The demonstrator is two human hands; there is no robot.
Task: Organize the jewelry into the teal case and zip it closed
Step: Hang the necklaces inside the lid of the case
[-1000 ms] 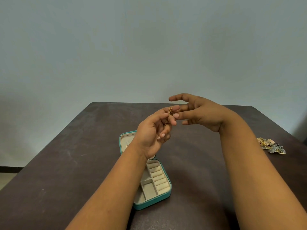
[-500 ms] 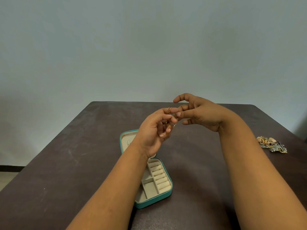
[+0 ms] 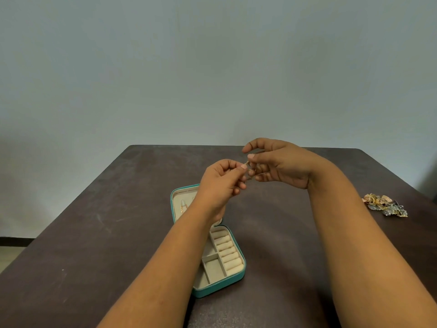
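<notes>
Pinching a small gold jewelry piece (image 3: pixel 248 165) between my left hand (image 3: pixel 221 183) and right hand (image 3: pixel 279 162), both grips curled tight, above the open teal zip case (image 3: pixel 241 275) on the dark brown desk (image 3: pixel 94 233); tangled loose jewelry (image 3: pixel 385 205) lies far right.

I see a teal case (image 3: pixel 238 279) lying open, its lining and ring rolls (image 3: pixel 227 250) cream. In its lid a thin chain (image 3: pixel 182 207) shows gold with a reddish tint. My table (image 3: pixel 94 233) is dark brown, mottled with pale scuffs and faint grey streaks. The wall (image 3: pixel 212 67) behind is a plain grey-blue, darker toward its lower left. At the right edge a jewelry pile (image 3: pixel 384 204) mixes gold, pinkish tan and dull silver-grey. Between my hands, a small piece (image 3: pixel 248 165) glints gold.
</notes>
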